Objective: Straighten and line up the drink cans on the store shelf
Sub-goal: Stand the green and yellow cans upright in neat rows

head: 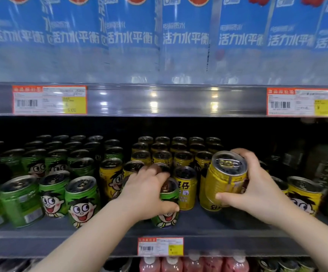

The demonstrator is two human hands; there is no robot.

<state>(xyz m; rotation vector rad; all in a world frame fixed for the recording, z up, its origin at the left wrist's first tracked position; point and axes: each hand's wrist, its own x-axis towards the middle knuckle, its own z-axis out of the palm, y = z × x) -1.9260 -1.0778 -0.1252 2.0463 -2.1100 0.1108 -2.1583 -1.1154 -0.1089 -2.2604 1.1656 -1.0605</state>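
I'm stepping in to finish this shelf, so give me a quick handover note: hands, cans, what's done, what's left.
Left hand: grips a green can from above. The can stands upright at the shelf front, before the yellow rows, apart from the other green cans.
Right hand: holds a yellow can, tilted, top toward the camera.
Done: back rows look orderly.
Left: probably rejoin the green can with its group, stand the yellow one in its row, and square the uneven front green cans.

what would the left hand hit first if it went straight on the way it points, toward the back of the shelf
Probably the can just behind. The left hand grips a green can, and its fingers already reach over toward that next row. Depth is unclear, so the gap can't be judged.
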